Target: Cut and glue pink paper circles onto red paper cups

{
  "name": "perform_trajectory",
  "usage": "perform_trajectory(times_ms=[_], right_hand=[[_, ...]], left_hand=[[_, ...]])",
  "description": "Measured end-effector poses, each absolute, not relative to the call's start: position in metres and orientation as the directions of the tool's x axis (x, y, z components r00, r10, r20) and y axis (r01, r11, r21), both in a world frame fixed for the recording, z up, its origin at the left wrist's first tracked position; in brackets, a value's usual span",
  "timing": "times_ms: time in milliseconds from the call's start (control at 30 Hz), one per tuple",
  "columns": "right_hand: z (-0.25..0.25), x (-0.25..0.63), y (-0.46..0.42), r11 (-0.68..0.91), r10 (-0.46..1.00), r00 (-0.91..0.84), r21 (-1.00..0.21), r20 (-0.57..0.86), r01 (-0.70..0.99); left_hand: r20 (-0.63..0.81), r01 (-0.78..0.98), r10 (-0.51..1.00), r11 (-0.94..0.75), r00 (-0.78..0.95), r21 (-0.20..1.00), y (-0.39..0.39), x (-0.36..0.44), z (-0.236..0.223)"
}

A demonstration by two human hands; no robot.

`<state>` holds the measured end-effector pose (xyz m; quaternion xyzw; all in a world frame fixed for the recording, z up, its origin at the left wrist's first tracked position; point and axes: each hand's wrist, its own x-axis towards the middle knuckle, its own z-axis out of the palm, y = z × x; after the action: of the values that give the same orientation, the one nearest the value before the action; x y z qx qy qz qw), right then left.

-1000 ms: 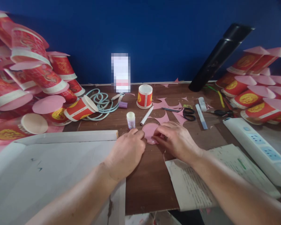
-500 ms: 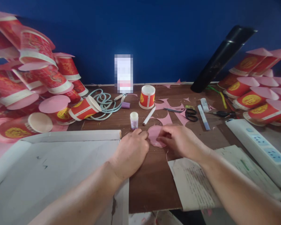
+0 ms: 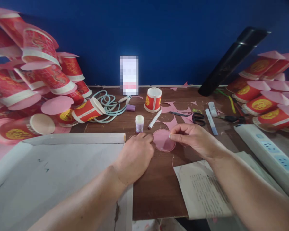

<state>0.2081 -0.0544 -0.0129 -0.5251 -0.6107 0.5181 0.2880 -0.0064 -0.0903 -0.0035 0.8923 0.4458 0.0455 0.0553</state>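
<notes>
A: Any change just now?
B: Yes, at the right hand [image 3: 195, 139]. Half a second ago, low over the middle of the disc [image 3: 162, 140]; now shifted outward, to its right edge.
A: And the disc, where exactly?
B: Flat on the table [image 3: 156, 189], between both hands, well apart from the near edge and from the far edge. More of the pink face in view than before.
A: State of the grip, on the right side?
B: Narrow. Thumb and forefinger together at the tips, with a tiny pale spot there. A small bit in hold, or only a nail? Cannot tell.
A: And the left hand [image 3: 136, 157]?
B: At the left edge of the disc, fingers curled, almost in the same place as before. Tips partly hidden; firm hold or light touch, cannot tell.
A: Meaning of this change, for the work on the disc?
B: By judgement, steadying now left mostly to the left hand, and the upper face less covered. With the right hand so near, probably not yet finished there.
A: And around?
B: Toward the far edge, an uncapped glue stick [image 3: 139, 123] upright, a pen [image 3: 155, 119] lying slantwise, and a cup [image 3: 153, 100] with mouth up. Just beyond the disc, pink scraps [image 3: 170, 122]. Along the near edge, box [image 3: 74, 138] at left, papers [image 3: 202, 186] at right.
</notes>
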Motion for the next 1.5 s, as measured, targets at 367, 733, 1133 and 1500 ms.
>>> perform_trajectory(times_ms=[367,733,1133,1500], right_hand=[[-0.011,0.203,-0.059,-0.119,0.914,-0.340,-0.948,-0.220,0.295],[-0.010,0.205,-0.061,-0.103,0.917,-0.324,-0.922,-0.234,0.373],[-0.028,0.204,-0.054,0.070,0.971,-0.221,-0.769,-0.095,0.635],[-0.016,0.190,-0.072,0.456,0.889,-0.425,-0.233,0.173,0.859]], left_hand=[[0.157,0.779,0.791,-0.611,0.592,0.142,-0.088,-0.008,-0.010],[0.240,0.764,0.778,-0.623,0.581,0.169,-0.088,-0.006,-0.016],[0.140,0.783,0.795,-0.605,0.590,0.142,-0.089,-0.006,-0.009],[0.175,0.768,0.785,-0.619,0.595,0.167,-0.089,-0.006,-0.014]])
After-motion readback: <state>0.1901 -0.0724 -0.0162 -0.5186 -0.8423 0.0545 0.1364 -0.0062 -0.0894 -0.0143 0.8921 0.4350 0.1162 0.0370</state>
